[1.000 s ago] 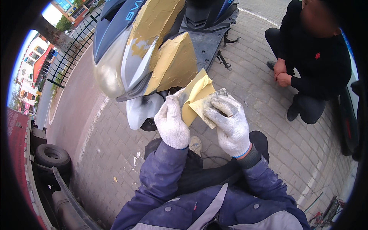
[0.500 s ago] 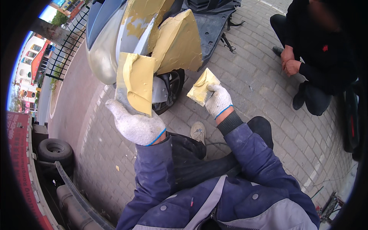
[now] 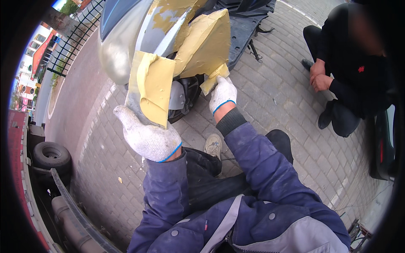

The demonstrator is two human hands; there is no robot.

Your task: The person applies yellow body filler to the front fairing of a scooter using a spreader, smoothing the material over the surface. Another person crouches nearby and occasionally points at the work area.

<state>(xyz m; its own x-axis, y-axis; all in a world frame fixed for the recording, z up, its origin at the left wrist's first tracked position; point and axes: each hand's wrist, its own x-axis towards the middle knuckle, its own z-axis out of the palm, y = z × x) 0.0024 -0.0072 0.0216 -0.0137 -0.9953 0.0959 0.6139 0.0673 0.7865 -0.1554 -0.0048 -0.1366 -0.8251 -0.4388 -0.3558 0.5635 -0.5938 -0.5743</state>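
My left hand (image 3: 147,137), in a white knit glove with a blue cuff edge, grips the lower end of a flat board (image 3: 157,86) loaded with yellow putty. In my gloved right hand (image 3: 223,92) is a small putty spreader (image 3: 209,84) smeared with the same yellow putty. The spreader is at the lower edge of a putty-coated panel (image 3: 204,42) on a scooter's front; whether it touches cannot be made out. Yellow putty also covers part of the upper body panel (image 3: 166,19). Below the panels the scooter's wheel (image 3: 190,99) is partly hidden by the board.
A person in black (image 3: 350,71) crouches at the right, hands clasped. A red truck (image 3: 19,160) with a spare tyre (image 3: 51,157) stands at the left. Brick paving (image 3: 270,109) lies around the scooter. A black fence (image 3: 76,40) is at the far left.
My right hand has moved left and up, bringing the spreader from over the paving to the lower edge of the coated panel. The left hand still holds the board in nearly the same place.
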